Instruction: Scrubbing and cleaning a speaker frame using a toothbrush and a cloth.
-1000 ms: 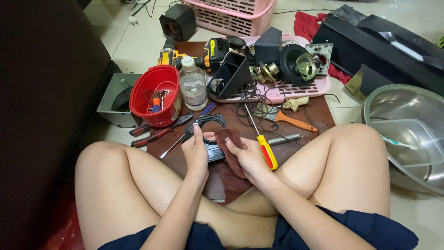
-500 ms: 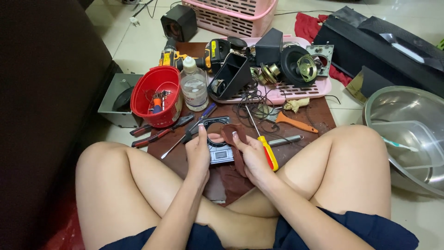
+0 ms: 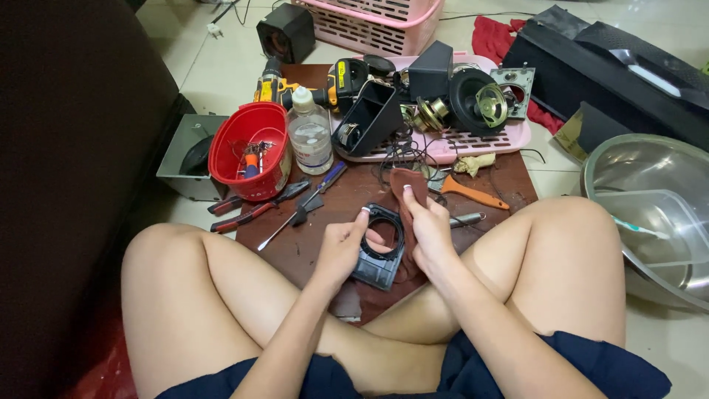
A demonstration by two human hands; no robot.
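My left hand (image 3: 341,247) grips a dark square plastic frame (image 3: 379,253) with a round opening, tilted up over the brown board (image 3: 310,244) between my crossed legs. My right hand (image 3: 428,230) holds a reddish-brown cloth (image 3: 408,186) and presses it against the frame's right side. The cloth drapes up above my fingers and down under the frame. Part of the frame is hidden by both hands.
A red bowl (image 3: 249,151) of small parts, a clear bottle (image 3: 309,137), pliers (image 3: 251,210), screwdrivers (image 3: 309,201) and an orange-handled tool (image 3: 473,193) lie ahead. Behind stand a pink tray (image 3: 443,148) with speaker parts, a cordless drill (image 3: 295,89) and a pink basket (image 3: 369,26). A metal basin (image 3: 650,214) sits right.
The frame has been lifted and tilted upright in my left hand. My right hand moved the cloth from beside it up onto its right side, covering the yellow-handled screwdriver.
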